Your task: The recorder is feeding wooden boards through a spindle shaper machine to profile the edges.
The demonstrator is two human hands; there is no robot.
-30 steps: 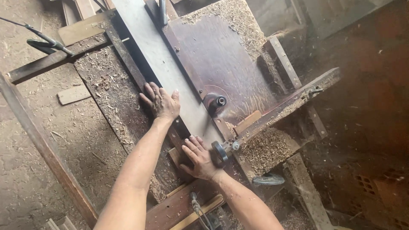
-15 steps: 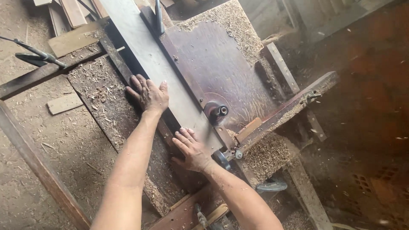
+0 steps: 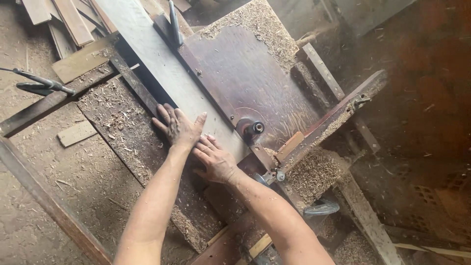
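The left hand (image 3: 179, 128) lies flat, fingers spread, palm down on the near end of the long pale plank (image 3: 162, 73); it grips nothing, only presses. The right hand (image 3: 216, 161) sits just beside it at about four o'clock, also open and flat, its fingertips on the plank's end edge and touching the left hand's thumb side. From both hands the plank runs away toward eleven o'clock, its long axis slanting up and left across the dark sawdust-strewn machine table (image 3: 255, 83). The left hand is the farther along the board; the right is at its tail. At about three o'clock from the right hand, close by, stands the round spindle (image 3: 251, 129), against the plank's right-hand edge.
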